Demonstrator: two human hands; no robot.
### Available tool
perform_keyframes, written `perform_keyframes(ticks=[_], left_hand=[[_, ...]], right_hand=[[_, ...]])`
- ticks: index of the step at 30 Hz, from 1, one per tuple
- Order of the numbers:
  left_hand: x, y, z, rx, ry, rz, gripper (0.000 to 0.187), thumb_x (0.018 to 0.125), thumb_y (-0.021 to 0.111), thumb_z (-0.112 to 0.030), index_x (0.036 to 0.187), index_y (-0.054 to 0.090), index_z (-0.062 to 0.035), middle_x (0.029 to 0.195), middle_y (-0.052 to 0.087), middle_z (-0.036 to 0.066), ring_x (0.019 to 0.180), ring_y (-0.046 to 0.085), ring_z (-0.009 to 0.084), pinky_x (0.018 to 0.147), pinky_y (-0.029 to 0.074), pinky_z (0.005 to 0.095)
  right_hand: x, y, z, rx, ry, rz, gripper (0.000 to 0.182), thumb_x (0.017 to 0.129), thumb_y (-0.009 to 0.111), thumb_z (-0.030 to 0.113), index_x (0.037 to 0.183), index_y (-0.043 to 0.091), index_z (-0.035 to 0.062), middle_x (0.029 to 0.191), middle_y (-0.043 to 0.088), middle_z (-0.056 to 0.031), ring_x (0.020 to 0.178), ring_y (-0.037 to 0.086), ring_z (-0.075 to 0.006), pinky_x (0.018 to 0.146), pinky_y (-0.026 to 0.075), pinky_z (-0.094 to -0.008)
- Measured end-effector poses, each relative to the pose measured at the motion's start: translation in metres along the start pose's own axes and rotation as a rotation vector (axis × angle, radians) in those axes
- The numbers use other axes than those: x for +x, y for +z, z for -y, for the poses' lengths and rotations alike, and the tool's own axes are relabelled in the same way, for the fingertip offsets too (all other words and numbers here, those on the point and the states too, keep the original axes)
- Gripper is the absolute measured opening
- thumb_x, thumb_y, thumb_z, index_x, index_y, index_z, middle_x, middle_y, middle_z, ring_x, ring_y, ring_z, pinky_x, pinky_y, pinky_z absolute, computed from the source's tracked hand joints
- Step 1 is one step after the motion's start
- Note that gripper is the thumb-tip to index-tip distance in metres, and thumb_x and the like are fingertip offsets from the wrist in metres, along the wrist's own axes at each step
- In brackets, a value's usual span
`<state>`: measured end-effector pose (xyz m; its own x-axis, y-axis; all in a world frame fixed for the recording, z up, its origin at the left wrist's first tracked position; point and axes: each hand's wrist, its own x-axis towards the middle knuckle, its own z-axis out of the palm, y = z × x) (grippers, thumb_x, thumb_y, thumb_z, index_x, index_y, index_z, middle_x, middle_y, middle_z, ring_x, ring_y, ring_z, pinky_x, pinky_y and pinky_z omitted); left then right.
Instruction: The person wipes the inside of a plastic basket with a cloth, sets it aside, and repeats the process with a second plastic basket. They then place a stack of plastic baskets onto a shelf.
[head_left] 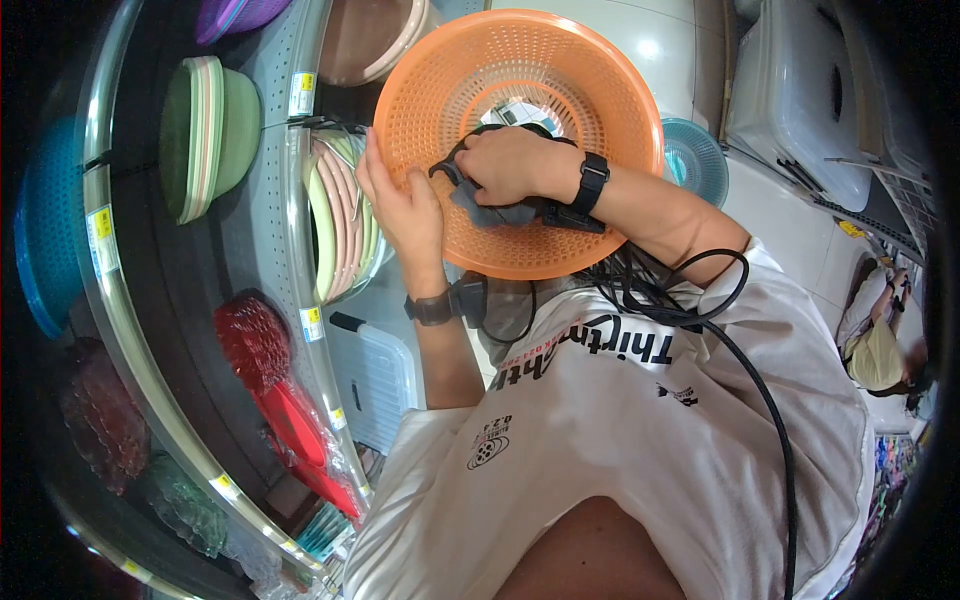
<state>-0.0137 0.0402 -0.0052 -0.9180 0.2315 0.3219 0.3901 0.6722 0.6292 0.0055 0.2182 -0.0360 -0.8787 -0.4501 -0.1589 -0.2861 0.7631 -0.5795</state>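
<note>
An orange perforated plastic basket (590, 60) is held up in front of my chest, its open side facing me. My left hand (405, 205) grips the basket's left rim, with the fingers along the outside. Inside the basket, my right hand (515, 165) is closed on a dark grey cloth (490, 207), which lies against the lower inner wall. Black straps are around both wrists.
Shelves on the left hold green and pink basins (205, 140), a blue basket (50, 230) and red plastic items (300, 420). A teal basket (695, 160) is on the tiled floor behind. Clear storage boxes (795, 100) stand at right, with another person (880, 330) below them.
</note>
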Motion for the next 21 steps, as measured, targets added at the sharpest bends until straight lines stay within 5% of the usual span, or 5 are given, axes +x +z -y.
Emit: perform_keyframes(ticks=[21], left_hand=[[0.002, 0.001, 0.002, -0.026, -0.004, 0.006, 0.067, 0.092, 0.056, 0.0, 0.157, 0.043, -0.0116, 0.142, 0.048, 0.02, 0.129, 0.054, 0.041, 0.108, 0.046, 0.0454]], right_hand=[[-0.001, -0.015, -0.001, 0.005, 0.269, -0.3, 0.04, 0.088, 0.071, 0.03, 0.108, 0.066, -0.0044, 0.106, 0.069, -0.0224, 0.104, 0.07, -0.0377, 0.09, 0.057, -0.0466]])
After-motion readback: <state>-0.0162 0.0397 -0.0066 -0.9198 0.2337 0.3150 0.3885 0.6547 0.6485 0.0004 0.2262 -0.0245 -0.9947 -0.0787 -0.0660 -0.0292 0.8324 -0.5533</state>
